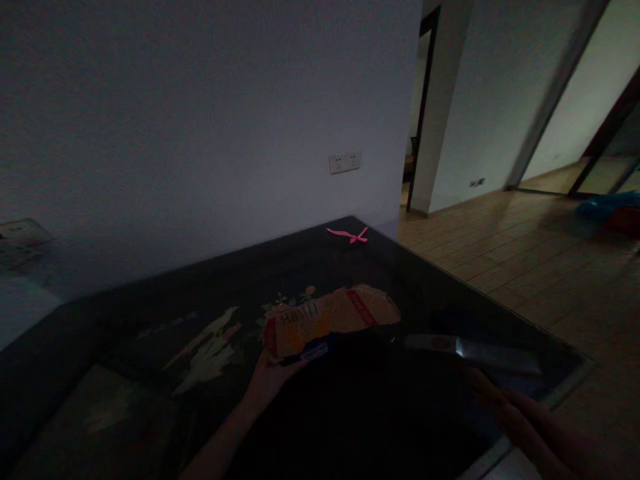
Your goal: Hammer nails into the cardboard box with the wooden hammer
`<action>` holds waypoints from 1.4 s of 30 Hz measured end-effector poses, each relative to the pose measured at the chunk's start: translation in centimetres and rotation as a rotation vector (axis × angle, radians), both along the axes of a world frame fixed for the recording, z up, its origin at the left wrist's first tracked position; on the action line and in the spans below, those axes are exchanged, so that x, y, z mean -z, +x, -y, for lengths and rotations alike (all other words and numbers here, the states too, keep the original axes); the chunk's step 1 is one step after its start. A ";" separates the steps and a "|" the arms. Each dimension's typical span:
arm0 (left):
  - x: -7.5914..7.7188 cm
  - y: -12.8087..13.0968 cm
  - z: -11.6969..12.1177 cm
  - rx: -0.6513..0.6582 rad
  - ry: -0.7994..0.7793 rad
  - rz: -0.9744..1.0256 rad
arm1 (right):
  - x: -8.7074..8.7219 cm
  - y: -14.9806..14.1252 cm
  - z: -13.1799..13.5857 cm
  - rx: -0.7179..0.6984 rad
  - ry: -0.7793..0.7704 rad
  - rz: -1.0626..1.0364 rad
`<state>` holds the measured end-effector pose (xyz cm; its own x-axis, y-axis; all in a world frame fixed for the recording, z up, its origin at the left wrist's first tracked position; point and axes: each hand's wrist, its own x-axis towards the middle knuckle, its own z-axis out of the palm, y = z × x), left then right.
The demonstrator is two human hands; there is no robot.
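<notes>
In the dim head view, my left hand (275, 375) is closed around the near left end of a long food packet (330, 316). The packet is orange and yellow with red bands, and it is held lengthwise low over the dark table. My right hand (525, 420) is at the lower right, dark and slightly blurred. Its fingers look stretched out, and I see nothing held in them. Just beyond those fingers lies a knife (495, 355), its pale handle to the left and its broad metal blade to the right.
A pink ribbon-like strip (356, 237) lies at the far corner of the dark table (240, 267). Printed flowers and a bird decorate the tabletop. A white wall (225, 133) with sockets (345, 162) runs behind it. Tiled floor (480, 253) spreads to the right.
</notes>
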<state>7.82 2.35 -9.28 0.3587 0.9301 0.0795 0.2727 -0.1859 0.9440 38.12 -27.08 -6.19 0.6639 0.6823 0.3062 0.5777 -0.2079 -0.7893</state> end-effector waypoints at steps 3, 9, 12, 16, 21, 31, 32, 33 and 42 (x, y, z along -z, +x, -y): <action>-0.2 4.1 -1.1 0.033 -0.031 0.162 | -0.9 -0.2 -0.8 -0.135 -0.058 0.358; -0.6 10.1 -3.1 0.117 -0.019 0.260 | -1.4 -2.0 -2.2 -0.265 -0.029 0.674; -0.6 11.3 -3.6 0.109 0.008 0.268 | -1.7 -3.1 -3.3 -0.334 -0.057 0.707; -0.5 9.9 -3.8 0.142 0.161 0.078 | -2.4 -4.3 -5.6 -0.415 -0.059 0.807; -0.1 4.9 -2.6 0.204 0.289 -0.161 | -2.6 -5.3 -9.7 -0.570 -0.117 0.816; -1.3 -3.0 5.4 0.336 0.276 -0.295 | -1.0 -5.3 -17.8 -0.635 -0.214 0.801; -1.5 -3.1 5.7 0.362 0.287 -0.319 | -0.8 -5.2 -18.3 -0.636 -0.222 0.797; -1.7 -3.0 5.8 0.388 0.301 -0.349 | -0.5 -5.0 -18.8 -0.636 -0.230 0.794; -1.1 -2.3 5.6 0.515 0.500 -0.649 | 1.0 -3.4 -20.6 -0.681 -0.314 0.798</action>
<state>5.50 -3.23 -8.18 0.8268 0.5587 0.0662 0.4856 -0.7681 0.4173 34.74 -6.46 -7.15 -0.1940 0.9540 0.2287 0.9695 0.2221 -0.1039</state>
